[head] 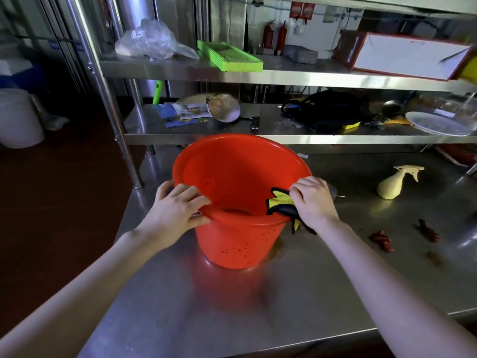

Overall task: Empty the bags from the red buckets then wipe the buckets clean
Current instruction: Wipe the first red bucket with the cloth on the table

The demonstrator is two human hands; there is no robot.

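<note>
A red bucket (233, 244) stands upright on the steel table (232, 306), and no bag shows inside it. My left hand (178, 209) grips the near left rim, fingers curled over the edge. My right hand (313, 200) holds a yellow and dark cloth (280, 204) against the right rim; the cloth drapes over the edge, partly inside and partly outside. Dark specks dot the bucket's outer front wall.
A cream spray bottle (395, 182) lies on the table at the right. Reddish scraps (382, 240) lie near the right front. Steel shelves (284, 136) behind the bucket carry a clear plastic bag (147, 41), a green tray (229, 56), a black bag (327, 109) and a plate (438, 124).
</note>
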